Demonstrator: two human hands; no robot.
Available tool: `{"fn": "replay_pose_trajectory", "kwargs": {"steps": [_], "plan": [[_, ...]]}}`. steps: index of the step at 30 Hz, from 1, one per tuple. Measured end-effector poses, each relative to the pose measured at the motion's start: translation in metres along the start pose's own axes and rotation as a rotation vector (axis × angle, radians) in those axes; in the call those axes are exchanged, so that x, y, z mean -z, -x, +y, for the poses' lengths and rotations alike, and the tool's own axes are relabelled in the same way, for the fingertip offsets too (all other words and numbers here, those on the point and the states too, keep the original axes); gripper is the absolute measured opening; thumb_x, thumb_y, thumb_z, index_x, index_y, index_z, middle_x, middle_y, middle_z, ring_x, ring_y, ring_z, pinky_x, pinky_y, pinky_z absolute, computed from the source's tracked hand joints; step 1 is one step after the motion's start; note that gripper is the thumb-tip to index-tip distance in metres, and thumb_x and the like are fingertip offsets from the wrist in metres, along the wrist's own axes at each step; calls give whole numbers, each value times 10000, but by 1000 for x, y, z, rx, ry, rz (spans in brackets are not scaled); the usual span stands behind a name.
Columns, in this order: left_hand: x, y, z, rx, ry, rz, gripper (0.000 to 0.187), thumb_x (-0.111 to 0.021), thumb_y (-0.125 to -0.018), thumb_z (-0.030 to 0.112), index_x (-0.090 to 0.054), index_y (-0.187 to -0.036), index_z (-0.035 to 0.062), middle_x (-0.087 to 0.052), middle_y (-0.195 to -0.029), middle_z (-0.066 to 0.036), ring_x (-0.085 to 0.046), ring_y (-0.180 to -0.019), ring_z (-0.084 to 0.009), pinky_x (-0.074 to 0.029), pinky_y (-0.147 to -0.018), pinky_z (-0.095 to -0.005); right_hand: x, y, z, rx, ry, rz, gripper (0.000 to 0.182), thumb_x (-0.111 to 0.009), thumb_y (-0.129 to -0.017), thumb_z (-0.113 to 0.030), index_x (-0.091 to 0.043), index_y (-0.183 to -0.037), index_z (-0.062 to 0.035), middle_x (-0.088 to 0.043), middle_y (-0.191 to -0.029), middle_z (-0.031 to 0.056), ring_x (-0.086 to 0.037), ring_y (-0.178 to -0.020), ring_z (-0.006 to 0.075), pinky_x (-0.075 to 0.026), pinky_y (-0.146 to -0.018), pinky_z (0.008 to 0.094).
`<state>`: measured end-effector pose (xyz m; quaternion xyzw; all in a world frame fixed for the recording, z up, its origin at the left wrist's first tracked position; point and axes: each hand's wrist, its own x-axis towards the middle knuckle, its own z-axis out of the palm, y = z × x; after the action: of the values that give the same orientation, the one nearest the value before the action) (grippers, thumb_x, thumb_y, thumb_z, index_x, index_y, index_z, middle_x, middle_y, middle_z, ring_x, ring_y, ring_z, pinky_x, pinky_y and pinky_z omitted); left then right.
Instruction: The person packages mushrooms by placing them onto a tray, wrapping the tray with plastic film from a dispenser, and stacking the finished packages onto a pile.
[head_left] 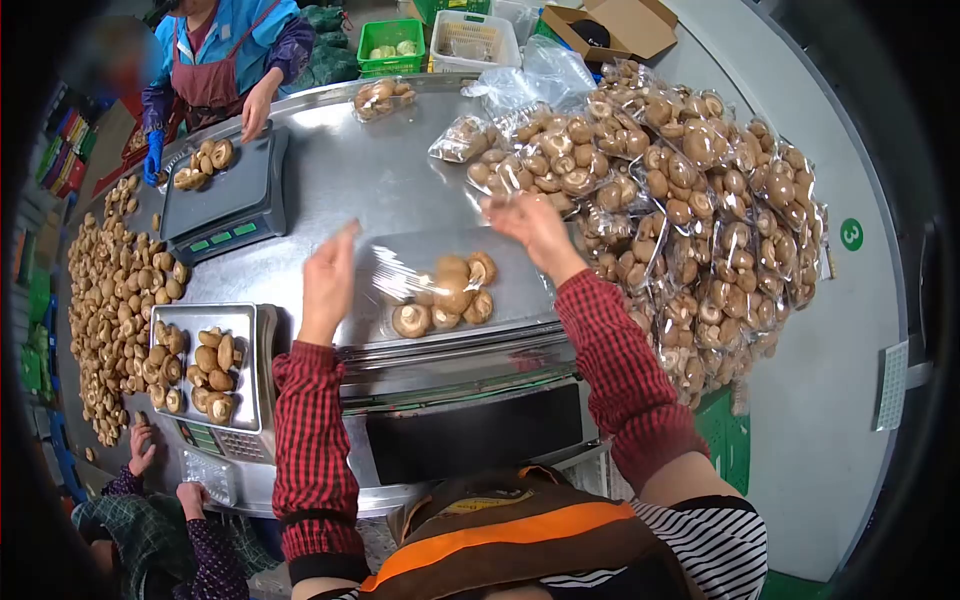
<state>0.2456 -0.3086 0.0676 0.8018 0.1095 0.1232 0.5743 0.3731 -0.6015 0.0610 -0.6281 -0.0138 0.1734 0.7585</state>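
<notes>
A small group of brown mushrooms (452, 292) lies in front of me on the metal wrapping surface, with clear plastic film (415, 250) around and over it. My left hand (330, 280) is raised at the left side of the film, its fingers stretched upward and slightly blurred. Above the film's far right part is my right hand (535, 232), fingers extended to the left, thumb apart from them. No object shows in either hand. Packed bags of mushrooms (570, 150) lie just beyond the right hand.
A large pile of bagged mushrooms (705, 200) fills the right. Loose mushrooms (120, 290) cover the far left. Two scales, one grey (225, 195), one with a silver tray (250, 345), bear mushrooms. A co-worker (220, 60) stands across; another person's hands (142, 445) are lower left.
</notes>
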Motion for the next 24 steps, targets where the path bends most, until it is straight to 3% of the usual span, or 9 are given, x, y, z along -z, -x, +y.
{"fn": "replay_pose_trajectory", "kwargs": {"steps": [1,3,5,8,12,15,19,23,24], "plan": [[-6,1,-11,188,-150,-111,449,-471,-1014,331,-654,-1170,-47,-610,-1284,-211,-548,-1242,-326,-372,-1089,-381,2,-3,7,-4,5,-4,349,-423,-1024,-209,-575,-1152,77,-668,-1116,183,-660,-1035,267,-555,-892,344],[-8,11,-40,-248,-381,-289,486,-510,-983,348,-587,-1263,-42,-467,-1430,-242,-393,-1374,-364,-288,-1141,-418,4,6,24,-257,84,-32,305,-433,-1026,-181,-586,-1103,70,-662,-1115,178,-673,-997,244,-559,-848,327],[-4,26,-43,-205,-427,-376,699,-665,-867,453,-494,-1340,-32,-357,-1496,-261,-289,-1420,-378,-237,-1163,-443,7,13,31,-349,102,-36,308,-481,-1016,-219,-592,-1119,49,-665,-1059,135,-670,-941,186,-555,-829,302],[-1,32,-16,-230,-441,-411,1112,-923,-459,515,-462,-1329,-1,-503,-1336,-265,-448,-1302,-365,-359,-1089,-439,2,13,26,-342,216,-113,330,-539,-1002,-308,-626,-1087,-2,-623,-857,25,-600,-722,82,-496,-656,203],[-1,34,-11,-117,-298,-437,1050,-940,-513,433,-454,-1336,-2,-650,-1100,-220,-658,-994,-348,-526,-886,-387,1,12,-12,-502,654,-378,532,-507,-972,-541,-628,-945,-24,-500,-738,-11,-421,-592,68,-378,-509,254],[8,37,-10,27,-112,-475,998,-931,-573,398,-456,-1351,-8,-660,-1105,-200,-662,-1003,-280,-525,-884,-364,17,17,-9,-540,902,-450,583,-482,-964,-591,-630,-837,-41,-482,-725,-13,-397,-572,85,-363,-506,275],[32,39,-33,381,96,-601,333,-671,-920,274,-681,-1075,-20,-657,-810,-41,-588,-750,-107,-488,-695,-266,38,45,15,-150,774,-457,463,-580,-971,-421,-602,-773,-3,-510,-726,1,-473,-620,105,-392,-560,283],[10,50,-38,253,-18,-311,362,-537,-999,295,-646,-865,-23,-511,-618,0,-443,-576,-83,-396,-547,-289,33,57,60,1,594,-65,330,-523,-1009,-291,-595,-926,20,-565,-831,19,-561,-706,117,-491,-627,278],[4,54,-37,258,2,-228,391,-517,-1007,298,-591,-796,-24,-503,-624,-17,-433,-582,-86,-391,-553,-293,8,76,37,-231,253,4,311,-462,-1032,-291,-535,-1083,7,-588,-926,57,-630,-782,173,-567,-631,308]]}}
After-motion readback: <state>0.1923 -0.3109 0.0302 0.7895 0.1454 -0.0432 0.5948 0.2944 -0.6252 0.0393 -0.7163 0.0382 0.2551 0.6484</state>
